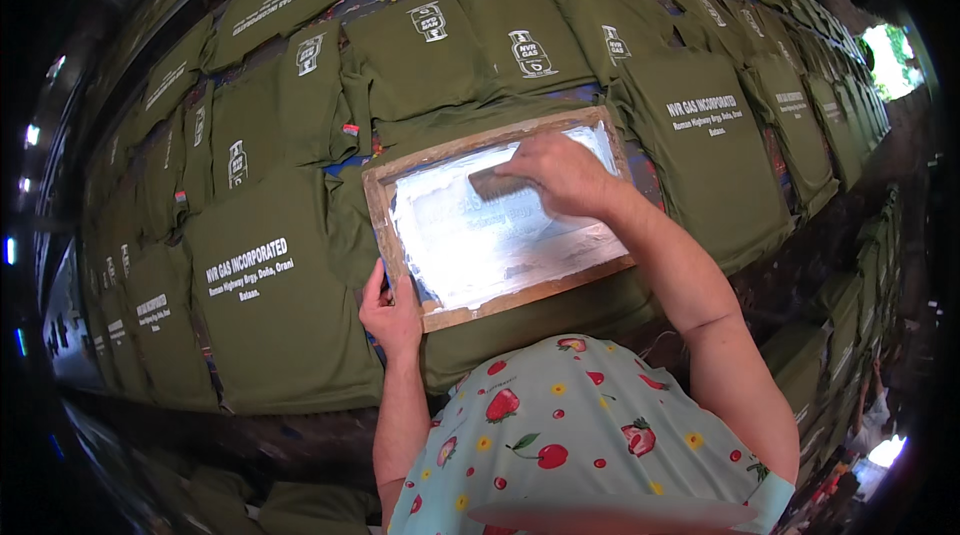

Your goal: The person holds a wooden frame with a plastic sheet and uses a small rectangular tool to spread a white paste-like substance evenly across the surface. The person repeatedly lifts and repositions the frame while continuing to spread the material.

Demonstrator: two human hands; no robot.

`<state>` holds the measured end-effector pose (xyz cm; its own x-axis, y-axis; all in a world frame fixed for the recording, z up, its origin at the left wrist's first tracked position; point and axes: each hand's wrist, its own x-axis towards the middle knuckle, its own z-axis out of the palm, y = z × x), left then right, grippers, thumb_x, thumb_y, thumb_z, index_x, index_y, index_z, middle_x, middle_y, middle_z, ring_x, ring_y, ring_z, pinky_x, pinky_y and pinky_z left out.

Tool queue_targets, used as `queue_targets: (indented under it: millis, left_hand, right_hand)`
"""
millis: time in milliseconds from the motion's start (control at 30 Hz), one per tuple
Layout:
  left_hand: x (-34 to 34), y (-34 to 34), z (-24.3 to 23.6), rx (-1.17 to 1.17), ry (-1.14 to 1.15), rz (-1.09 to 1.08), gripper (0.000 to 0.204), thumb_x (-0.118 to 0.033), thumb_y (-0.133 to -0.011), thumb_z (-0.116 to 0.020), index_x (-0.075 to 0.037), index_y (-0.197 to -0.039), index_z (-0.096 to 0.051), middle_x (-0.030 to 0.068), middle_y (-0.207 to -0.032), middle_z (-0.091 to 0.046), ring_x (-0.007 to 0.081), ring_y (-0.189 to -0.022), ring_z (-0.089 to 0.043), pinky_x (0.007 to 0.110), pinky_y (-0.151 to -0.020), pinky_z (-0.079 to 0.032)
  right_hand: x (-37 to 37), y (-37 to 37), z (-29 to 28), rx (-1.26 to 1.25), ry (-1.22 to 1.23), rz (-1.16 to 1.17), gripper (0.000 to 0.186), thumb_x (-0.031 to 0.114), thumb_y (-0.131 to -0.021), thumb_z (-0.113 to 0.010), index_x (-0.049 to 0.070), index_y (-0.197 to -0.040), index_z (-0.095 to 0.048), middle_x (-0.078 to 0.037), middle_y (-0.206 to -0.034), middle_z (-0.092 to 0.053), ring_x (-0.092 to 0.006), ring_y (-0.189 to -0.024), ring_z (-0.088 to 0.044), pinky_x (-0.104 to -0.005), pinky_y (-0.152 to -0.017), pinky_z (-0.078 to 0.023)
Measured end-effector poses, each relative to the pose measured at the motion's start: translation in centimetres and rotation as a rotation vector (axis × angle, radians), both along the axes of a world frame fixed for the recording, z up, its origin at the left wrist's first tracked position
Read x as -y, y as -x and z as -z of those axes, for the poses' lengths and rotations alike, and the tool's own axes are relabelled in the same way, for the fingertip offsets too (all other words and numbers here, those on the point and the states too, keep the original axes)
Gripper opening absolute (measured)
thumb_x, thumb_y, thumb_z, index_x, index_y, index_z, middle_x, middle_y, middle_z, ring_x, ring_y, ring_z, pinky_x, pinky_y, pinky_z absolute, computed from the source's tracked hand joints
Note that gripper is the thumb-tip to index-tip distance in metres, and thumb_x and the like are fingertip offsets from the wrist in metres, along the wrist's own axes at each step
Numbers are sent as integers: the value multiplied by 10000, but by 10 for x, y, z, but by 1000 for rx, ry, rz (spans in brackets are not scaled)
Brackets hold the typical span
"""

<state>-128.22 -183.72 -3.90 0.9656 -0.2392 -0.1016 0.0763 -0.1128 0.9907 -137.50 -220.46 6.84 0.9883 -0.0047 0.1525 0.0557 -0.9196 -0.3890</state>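
A wooden-framed printing screen [470, 317] lies flat over an olive-green shirt [590, 310] in front of me. White ink [460, 265] covers most of its mesh, thickest along the inner edges. My left hand [392, 313] grips the frame at its near left corner, the thumb up along the left side. Over the mesh's upper part, my right hand [562, 175] is closed round a small squeegee [490, 182], whose blade touches the inked mesh. The fingers of that hand cover part of the squeegee.
Olive-green shirts with white prints lie in rows along the long table, such as one shirt [280, 325] at left and another shirt [715, 175] at right. Behind, a further row of shirts [410, 65] stretches across. More shirts [830, 335] lie on another surface at lower right.
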Motion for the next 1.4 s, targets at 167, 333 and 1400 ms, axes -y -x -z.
queue_targets:
  millis: [167,333,1400]
  left_hand:
    - [2,3,-5,-31,15,-14,521,38,-1045,-755,85,-1556,-666,100,-1223,-823,65,-896,-715,240,-793,-583]
    - [3,4,-12,-51,21,-18,524,44,-1044,-744,88,-1559,-662,106,-1203,-832,63,-870,-707,238,-765,-577]
    - [-2,0,1,-62,55,-17,526,38,-1026,-788,100,-1536,-676,97,-1287,-776,80,-928,-715,233,-807,-583]
  right_hand:
    - [-50,68,8,111,-29,-89,463,12,-887,-702,154,-1319,-789,-116,-1122,-761,-332,-1114,-732,-488,-989,-561]
    - [-51,106,-16,-106,-40,-120,467,-18,-891,-666,128,-1318,-785,-102,-1155,-771,-321,-1139,-737,-474,-1047,-561]
    - [-37,8,-8,8,-60,-134,383,-21,-856,-698,106,-1189,-839,-130,-1090,-838,-354,-1026,-792,-481,-923,-615]
